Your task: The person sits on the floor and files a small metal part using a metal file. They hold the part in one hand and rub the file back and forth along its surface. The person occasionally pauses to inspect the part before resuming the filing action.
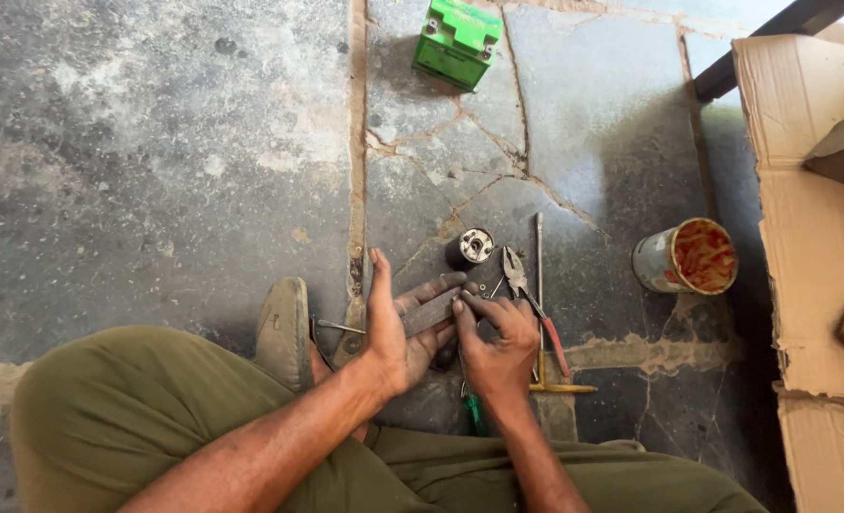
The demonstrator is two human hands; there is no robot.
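The stone floor is grey, cracked and stained; the person sits on it with legs in olive trousers folded. All positions below are given relative to the flat metal piece held in the hands.

Far to the right of the metal piece, a torn cardboard box lies along the frame edge. Well above it, at the top of the view, stands a green box-shaped battery. To the right, between the metal piece and the cardboard, a round tin lies tilted, its inside coated with orange-red residue.

The left hand supports the metal piece from below: palm up, fingers spread, thumb raised. The right hand pinches the right end of the piece between thumb and fingertips.

To the left of the metal piece, a worn shoe rests beside the knee. Just above and right of it stands a small dark cylindrical part with a bright metal face. Immediately right lie red-handled pliers, beside a thin T-shaped rod tool. Just below, a green screwdriver handle shows under the right wrist.
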